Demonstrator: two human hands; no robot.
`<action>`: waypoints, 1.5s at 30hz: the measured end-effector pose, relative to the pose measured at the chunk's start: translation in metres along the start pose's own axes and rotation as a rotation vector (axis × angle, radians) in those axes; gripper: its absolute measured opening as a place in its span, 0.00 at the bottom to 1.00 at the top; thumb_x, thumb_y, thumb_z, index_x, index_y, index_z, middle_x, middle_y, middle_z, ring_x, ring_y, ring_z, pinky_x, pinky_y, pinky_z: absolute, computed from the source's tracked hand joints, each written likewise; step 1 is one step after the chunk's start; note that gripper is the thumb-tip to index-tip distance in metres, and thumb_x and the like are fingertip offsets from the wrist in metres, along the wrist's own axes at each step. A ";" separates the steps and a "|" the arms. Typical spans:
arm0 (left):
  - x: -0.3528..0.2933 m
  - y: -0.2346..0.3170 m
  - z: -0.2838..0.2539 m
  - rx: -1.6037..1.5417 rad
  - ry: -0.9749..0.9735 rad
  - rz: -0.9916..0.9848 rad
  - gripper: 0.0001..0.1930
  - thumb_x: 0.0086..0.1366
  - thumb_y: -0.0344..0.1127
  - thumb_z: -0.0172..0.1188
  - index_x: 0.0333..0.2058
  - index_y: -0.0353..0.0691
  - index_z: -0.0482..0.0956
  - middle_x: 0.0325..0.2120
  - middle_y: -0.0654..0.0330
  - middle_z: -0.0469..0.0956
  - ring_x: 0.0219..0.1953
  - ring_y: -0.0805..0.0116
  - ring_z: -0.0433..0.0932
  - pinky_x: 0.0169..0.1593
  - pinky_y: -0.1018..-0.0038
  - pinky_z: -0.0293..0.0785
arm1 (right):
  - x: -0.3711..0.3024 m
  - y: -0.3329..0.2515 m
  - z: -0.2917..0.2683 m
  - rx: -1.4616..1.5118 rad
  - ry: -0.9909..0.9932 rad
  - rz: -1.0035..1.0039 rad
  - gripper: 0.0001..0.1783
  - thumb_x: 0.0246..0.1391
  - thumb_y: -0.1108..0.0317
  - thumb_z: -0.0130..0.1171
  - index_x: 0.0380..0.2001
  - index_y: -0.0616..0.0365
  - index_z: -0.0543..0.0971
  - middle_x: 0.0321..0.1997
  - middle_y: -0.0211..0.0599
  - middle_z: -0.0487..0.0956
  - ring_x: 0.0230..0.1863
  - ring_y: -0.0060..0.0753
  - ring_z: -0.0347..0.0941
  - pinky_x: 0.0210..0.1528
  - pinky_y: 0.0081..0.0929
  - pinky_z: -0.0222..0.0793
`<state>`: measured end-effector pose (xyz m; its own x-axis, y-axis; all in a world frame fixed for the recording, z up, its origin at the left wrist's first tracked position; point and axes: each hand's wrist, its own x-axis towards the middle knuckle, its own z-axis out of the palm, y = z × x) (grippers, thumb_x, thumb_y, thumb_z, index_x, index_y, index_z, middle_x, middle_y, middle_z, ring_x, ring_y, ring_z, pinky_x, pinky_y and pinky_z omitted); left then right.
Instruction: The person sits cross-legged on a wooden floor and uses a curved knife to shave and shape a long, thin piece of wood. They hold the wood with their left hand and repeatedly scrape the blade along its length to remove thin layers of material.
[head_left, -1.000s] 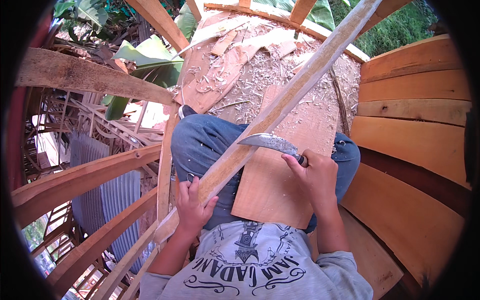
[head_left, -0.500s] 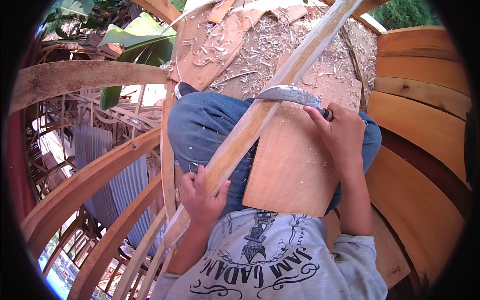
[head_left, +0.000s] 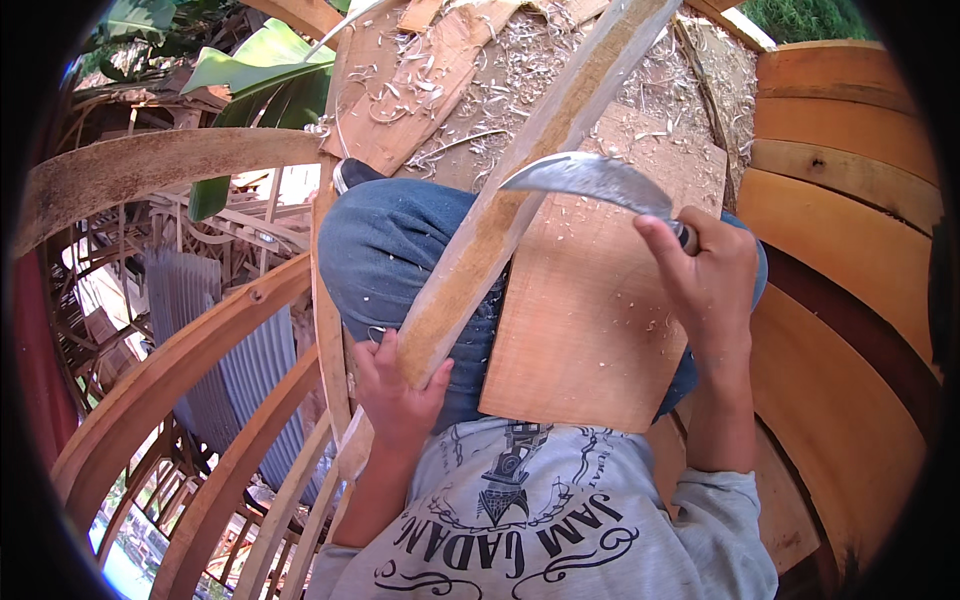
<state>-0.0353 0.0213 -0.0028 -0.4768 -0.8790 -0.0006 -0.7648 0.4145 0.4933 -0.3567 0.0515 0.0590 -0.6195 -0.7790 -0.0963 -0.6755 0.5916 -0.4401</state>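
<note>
A long, partly shaved wooden pole (head_left: 478, 258) runs slantwise from beside my left forearm up to the far edge. My left hand (head_left: 396, 398) is closed round its lower part, thumb on the near side. In my right hand (head_left: 712, 275) I grip the dark handle of a curved knife (head_left: 605, 182), with its broad blade pointing left. The blade's tip overlaps the pole's middle; whether it touches the wood I cannot tell. Across my lap lies a flat wooden board (head_left: 580, 345), to the right of the pole.
Curled wood shavings (head_left: 530, 75) litter the planks beyond my knees. Curved wooden ribs (head_left: 190, 370) stand on the left, with corrugated sheets (head_left: 245, 370) past them. A planked wooden wall (head_left: 840, 225) curves up on the right. A large green leaf (head_left: 265, 75) hangs at the far left.
My right hand has moved slightly right and nearer to me, and the knife looks larger, as if raised. The pole has shifted a little left, with my left hand still on it.
</note>
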 end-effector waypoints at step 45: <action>0.015 0.028 -0.013 0.091 -0.102 -0.135 0.27 0.57 0.54 0.60 0.46 0.41 0.66 0.35 0.49 0.65 0.34 0.42 0.73 0.32 0.52 0.69 | 0.184 0.079 -0.019 -0.044 0.157 0.354 0.48 0.44 0.21 0.43 0.19 0.64 0.80 0.23 0.45 0.79 0.30 0.42 0.78 0.32 0.40 0.70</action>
<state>-0.0583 0.0164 0.0228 -0.4050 -0.9016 -0.1517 -0.8587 0.3182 0.4017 -0.5318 -0.0408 0.0238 -0.8687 -0.4859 -0.0965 -0.4233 0.8292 -0.3649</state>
